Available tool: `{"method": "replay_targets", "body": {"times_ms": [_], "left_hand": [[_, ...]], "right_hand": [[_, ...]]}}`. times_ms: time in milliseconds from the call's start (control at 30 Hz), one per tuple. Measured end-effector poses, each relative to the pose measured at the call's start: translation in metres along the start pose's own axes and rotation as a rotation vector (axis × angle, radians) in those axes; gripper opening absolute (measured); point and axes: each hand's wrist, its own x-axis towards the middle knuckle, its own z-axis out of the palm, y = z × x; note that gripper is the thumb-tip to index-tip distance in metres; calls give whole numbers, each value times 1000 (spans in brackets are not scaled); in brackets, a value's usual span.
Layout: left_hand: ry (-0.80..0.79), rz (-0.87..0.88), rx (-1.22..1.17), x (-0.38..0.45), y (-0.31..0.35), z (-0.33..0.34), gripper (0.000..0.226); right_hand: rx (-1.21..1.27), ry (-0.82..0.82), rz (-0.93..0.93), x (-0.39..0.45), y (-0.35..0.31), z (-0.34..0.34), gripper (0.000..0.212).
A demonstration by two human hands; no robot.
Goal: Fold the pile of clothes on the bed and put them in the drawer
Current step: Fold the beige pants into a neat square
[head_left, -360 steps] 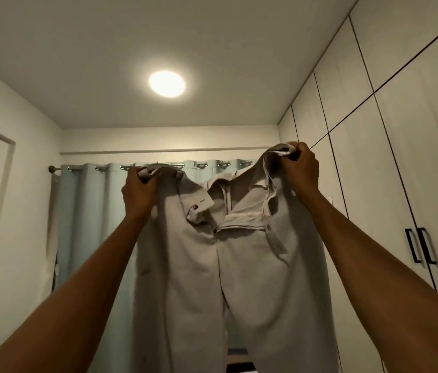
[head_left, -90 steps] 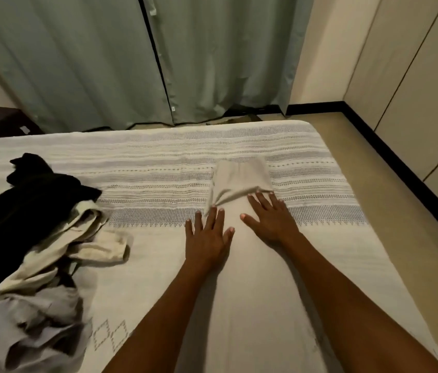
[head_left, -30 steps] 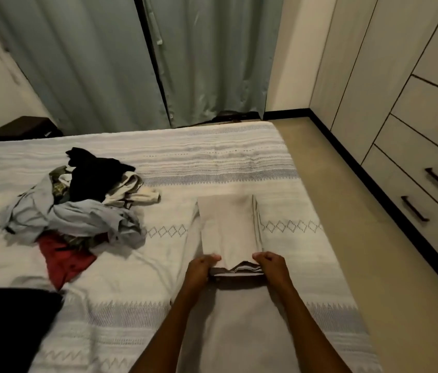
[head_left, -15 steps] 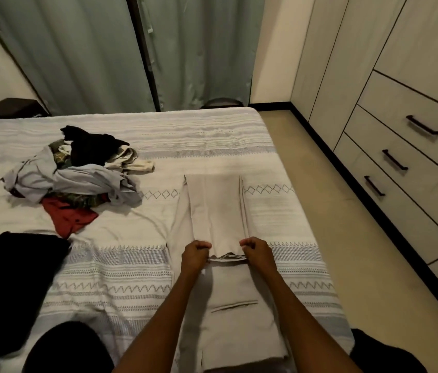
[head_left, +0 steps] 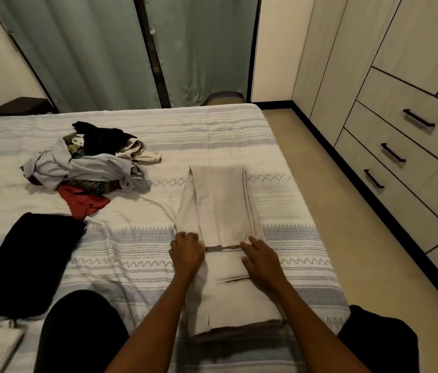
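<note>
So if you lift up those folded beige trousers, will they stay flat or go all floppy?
Probably floppy: the beige trousers are thin cloth lying limp on the bed, so the fold would likely sag open unless supported underneath. They look light, and shouldn't roll or slide much.

Trousers (head_left: 220, 208) lie on bed (head_left: 279, 211), pile (head_left: 88, 168) left.

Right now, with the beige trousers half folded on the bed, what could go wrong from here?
1. The folded-over legs of the beige trousers sit slightly askew on the lower layer, which shows along the left side; the next fold may come out uneven.
2. The left hand has a grip at the hem while the right hand lies flatter, so a one-sided pull could skew the fold.
3. The trousers lie close to the bed's right edge and might slip towards the floor.
</note>
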Motion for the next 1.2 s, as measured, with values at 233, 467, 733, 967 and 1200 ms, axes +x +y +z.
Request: {"method": "replay_targets", "body": {"times_ms": [233,467,733,967,1200], "left_hand": [[-95,-354,-466,39,-38,-12,54],[-170,-27,-476,39,-10,-22,43],[-321,339,236,44,-8,-15,41],[-273,312,181,53,-16,-17,45],[-331,409,378,75,-11,-24,41]], "right_hand": [[270,191,193,-45,19,-14,34],[53,147,-46,-104,50,-11,38],[-141,40,-316,-137,77,-21,73],[-144,-21,-362,-139,56,-26,91],[-45,32,-402,-136,51,-19,86]]}}
